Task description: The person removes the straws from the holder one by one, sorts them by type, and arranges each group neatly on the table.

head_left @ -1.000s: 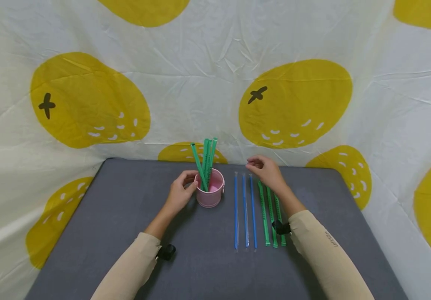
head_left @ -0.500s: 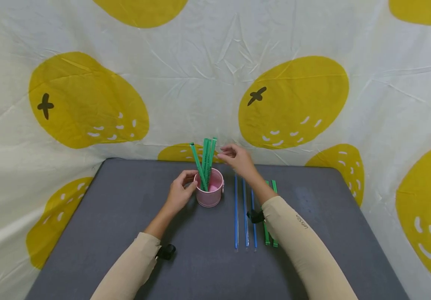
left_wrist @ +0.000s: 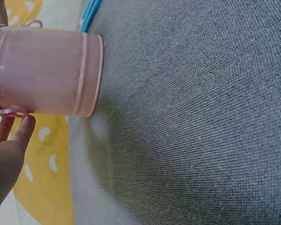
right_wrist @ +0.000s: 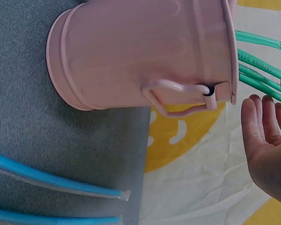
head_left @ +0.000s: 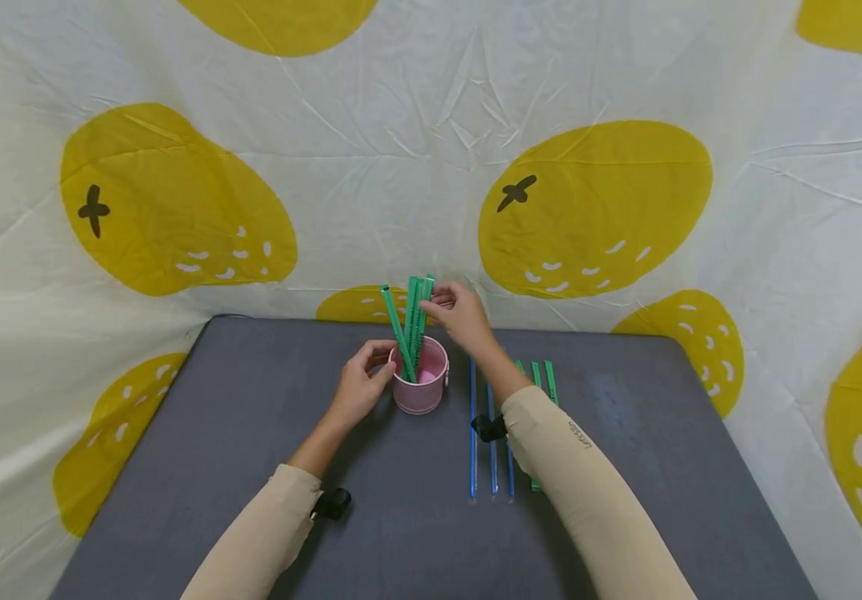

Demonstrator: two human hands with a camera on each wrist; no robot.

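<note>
With the left hand steadying the pink bucket, the right hand, fingers relaxed, should pinch one green straw near its top.

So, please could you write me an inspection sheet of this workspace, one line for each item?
Surface: grey table, covered in woven fabric.
Job's things: pink bucket standing upright, green straws standing in it; three blue straws lying side by side to its right; more green straws lying beyond them, partly hidden by the right forearm.
Clutter: nothing seen.
Hands: left hand holds the bucket's left side; right hand is at the tops of the standing straws, contact unclear.
Cables: nothing seen; a black strap on each wrist.
Surroundings: white cloth with yellow fruit prints behind and beside the table.
</note>
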